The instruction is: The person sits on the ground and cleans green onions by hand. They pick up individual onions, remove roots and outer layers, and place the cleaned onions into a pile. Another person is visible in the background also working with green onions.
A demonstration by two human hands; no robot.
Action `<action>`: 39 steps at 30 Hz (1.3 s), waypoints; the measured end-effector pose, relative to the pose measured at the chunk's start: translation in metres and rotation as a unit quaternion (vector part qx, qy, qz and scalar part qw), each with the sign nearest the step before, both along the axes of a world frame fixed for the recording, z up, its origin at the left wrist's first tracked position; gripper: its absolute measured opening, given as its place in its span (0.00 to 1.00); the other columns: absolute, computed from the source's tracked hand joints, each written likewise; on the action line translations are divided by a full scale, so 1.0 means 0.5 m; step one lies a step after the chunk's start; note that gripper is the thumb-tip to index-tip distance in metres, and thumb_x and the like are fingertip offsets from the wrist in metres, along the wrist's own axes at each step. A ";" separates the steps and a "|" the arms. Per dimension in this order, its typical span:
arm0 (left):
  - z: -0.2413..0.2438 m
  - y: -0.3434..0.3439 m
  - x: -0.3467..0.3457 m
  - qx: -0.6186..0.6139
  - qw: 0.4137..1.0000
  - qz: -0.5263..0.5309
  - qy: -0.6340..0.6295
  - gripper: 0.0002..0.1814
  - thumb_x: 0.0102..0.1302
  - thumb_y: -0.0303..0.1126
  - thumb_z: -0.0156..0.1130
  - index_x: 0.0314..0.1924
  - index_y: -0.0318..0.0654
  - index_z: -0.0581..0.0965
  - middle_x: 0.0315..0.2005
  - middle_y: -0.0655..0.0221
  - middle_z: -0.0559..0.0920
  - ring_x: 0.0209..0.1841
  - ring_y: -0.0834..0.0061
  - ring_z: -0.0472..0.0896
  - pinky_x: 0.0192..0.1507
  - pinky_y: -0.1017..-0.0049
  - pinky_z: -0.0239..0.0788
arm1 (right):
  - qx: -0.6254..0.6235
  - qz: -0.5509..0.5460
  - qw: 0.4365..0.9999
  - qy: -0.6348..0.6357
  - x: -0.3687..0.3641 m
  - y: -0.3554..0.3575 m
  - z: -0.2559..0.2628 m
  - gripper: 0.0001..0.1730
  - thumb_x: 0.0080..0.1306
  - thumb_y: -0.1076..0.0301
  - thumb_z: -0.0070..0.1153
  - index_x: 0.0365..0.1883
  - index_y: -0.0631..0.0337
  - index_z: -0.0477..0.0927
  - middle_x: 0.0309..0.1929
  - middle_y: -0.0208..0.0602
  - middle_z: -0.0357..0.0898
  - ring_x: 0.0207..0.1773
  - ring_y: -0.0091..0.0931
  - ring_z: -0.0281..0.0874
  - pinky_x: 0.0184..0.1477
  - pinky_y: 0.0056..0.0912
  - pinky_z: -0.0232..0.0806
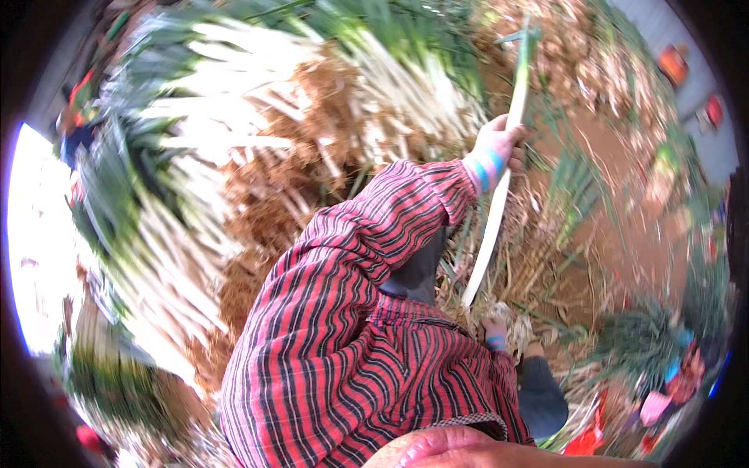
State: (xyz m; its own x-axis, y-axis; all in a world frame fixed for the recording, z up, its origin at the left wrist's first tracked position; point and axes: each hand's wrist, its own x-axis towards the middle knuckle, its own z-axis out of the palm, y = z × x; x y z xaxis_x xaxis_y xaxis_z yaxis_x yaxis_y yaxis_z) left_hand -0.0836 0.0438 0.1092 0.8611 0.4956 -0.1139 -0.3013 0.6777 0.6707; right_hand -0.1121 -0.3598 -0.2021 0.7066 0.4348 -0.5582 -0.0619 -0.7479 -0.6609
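Observation:
My left hand (504,143) is closed around the middle of a long green onion stalk (491,234), with a knit cuff showing at the wrist. The stalk's green top points up the picture and its white end slants down towards my right hand (494,329). That hand is low, beside the stalk's lower end and a clump of pale, papery skins (518,330); its fingers are partly hidden, so its grip is unclear. A big heap of green onions (246,88) with brown roots lies beyond my left arm.
Loose onions with dry tops (544,251) and peelings lie on brown soil (620,234). More onions are heaped at the upper right. A bundle of green onions (111,374) lies at the lower left. Other people (684,374) are at the blurred edges. A red bag (585,439) lies low right.

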 end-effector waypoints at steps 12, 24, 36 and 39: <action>0.282 0.568 -0.316 0.403 0.798 0.447 -0.025 0.05 0.67 0.28 0.54 0.42 0.41 0.75 0.21 0.71 0.75 0.17 0.78 0.72 0.16 0.77 0.61 | -0.101 0.054 0.993 0.026 -0.014 0.051 0.039 0.28 0.55 0.52 0.59 0.51 0.58 0.80 0.50 0.44 0.81 0.54 0.38 0.77 0.57 0.37 0.66; -0.040 0.554 -0.217 0.240 0.881 0.369 0.172 0.21 0.67 0.31 0.52 0.60 0.37 0.66 0.47 0.54 0.78 0.44 0.65 0.79 0.42 0.67 0.73 | -0.155 0.144 0.977 -0.006 0.008 0.051 -0.091 0.25 0.59 0.46 0.54 0.44 0.56 0.82 0.37 0.48 0.82 0.41 0.40 0.80 0.44 0.44 0.70; -0.192 -0.095 0.187 0.170 0.978 -0.091 0.072 0.21 0.69 0.24 0.49 0.61 0.28 0.66 0.48 0.56 0.79 0.46 0.68 0.78 0.46 0.73 0.73 | -0.073 -0.059 0.995 -0.023 0.264 0.023 -0.050 0.25 0.57 0.50 0.55 0.48 0.55 0.82 0.50 0.43 0.80 0.53 0.38 0.76 0.58 0.37 0.66; -0.207 -0.143 0.182 0.078 0.964 -0.193 0.166 0.22 0.67 0.23 0.50 0.61 0.24 0.65 0.47 0.57 0.78 0.44 0.70 0.77 0.45 0.74 0.71 | -0.067 -0.193 0.979 -0.002 0.338 -0.003 -0.099 0.27 0.56 0.52 0.57 0.51 0.57 0.80 0.52 0.45 0.79 0.55 0.37 0.76 0.56 0.36 0.67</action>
State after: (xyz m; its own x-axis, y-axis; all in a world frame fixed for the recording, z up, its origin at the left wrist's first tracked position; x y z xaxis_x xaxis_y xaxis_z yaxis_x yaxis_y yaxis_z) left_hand 0.0075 -0.0275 0.0057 0.9141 0.1782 -0.3642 0.2017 0.5793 0.7897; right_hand 0.0571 -0.3612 -0.2515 0.8065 0.0574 -0.5884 -0.3549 -0.7490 -0.5595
